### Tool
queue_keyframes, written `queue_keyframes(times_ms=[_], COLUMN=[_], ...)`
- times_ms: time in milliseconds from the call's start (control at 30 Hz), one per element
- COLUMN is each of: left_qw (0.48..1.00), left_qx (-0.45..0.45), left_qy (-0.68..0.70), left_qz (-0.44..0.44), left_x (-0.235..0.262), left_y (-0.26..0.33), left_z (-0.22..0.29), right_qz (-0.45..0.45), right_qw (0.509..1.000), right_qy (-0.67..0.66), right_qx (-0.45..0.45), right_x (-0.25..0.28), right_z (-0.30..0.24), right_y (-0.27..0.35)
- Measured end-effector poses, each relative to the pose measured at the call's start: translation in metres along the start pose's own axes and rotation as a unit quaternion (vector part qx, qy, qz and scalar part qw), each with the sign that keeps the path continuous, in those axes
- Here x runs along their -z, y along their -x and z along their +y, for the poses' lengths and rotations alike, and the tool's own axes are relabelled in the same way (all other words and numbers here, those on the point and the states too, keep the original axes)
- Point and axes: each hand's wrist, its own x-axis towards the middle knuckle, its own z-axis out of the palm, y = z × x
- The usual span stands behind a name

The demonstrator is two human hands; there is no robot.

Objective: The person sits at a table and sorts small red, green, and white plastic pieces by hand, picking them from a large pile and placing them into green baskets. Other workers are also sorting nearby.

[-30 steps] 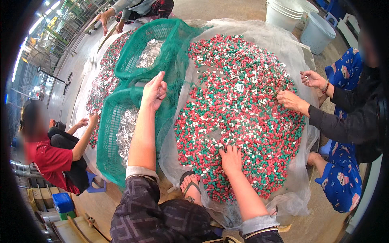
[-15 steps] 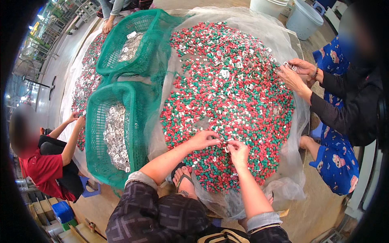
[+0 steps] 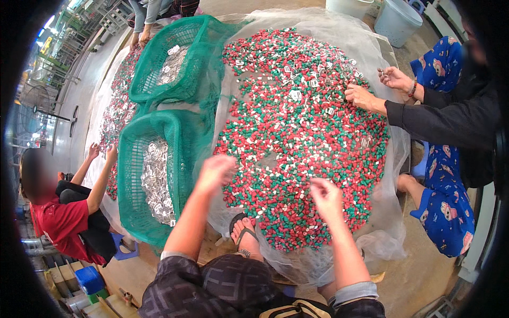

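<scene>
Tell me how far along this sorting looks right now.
Done: silvery pieces already lie in the near green basket and the far green basket. In hand: the left hand and right hand are over the pile of red, green and white pieces. Left: silvery pieces still dot the pile's far part.

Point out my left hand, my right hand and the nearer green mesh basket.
left hand (image 3: 214, 172), head view, on the blurred back of the hand.
right hand (image 3: 326, 197), head view, on the back of the hand.
nearer green mesh basket (image 3: 183, 151), head view, on its right side wall.
</scene>
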Motion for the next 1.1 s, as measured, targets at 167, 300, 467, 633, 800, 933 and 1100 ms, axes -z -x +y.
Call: queue_keyframes(times_ms=[167, 300, 467, 633, 800, 933, 1100], left_qw=[0.958, 0.935, 0.902, 0.895, 0.845, 0.974, 0.829], left_qx=[-0.144, -0.108, -0.117, -0.157, -0.3, -0.146, -0.246], left_qy=[0.166, 0.323, 0.41, 0.108, -0.238, -0.08, -0.173], left_qz=[0.184, 0.102, 0.069, 0.402, 0.373, -0.154, -0.472], left_x=[0.136, 0.151, 0.15, 0.18, 0.102, -0.073, -0.137], left_y=[0.019, 0.019, 0.019, 0.013, 0.001, 0.036, 0.039], left_z=[0.032, 0.037, 0.021, -0.001, 0.006, -0.056, -0.116], right_qz=[0.081, 0.101, 0.084, 0.086, 0.109, 0.117, 0.122], right_qw=[0.996, 0.991, 0.992, 0.995, 0.99, 0.982, 0.975], right_qy=[0.02, -0.047, -0.03, 0.043, 0.079, 0.151, 0.183], right_qx=[-0.017, -0.079, -0.087, -0.021, -0.046, -0.006, -0.034], right_x=[0.045, 0.065, 0.058, 0.063, 0.071, 0.063, 0.071], right_z=[0.052, 0.055, 0.046, 0.056, 0.06, 0.068, 0.058], right_y=[-0.019, -0.018, -0.016, -0.018, -0.015, -0.017, -0.014])
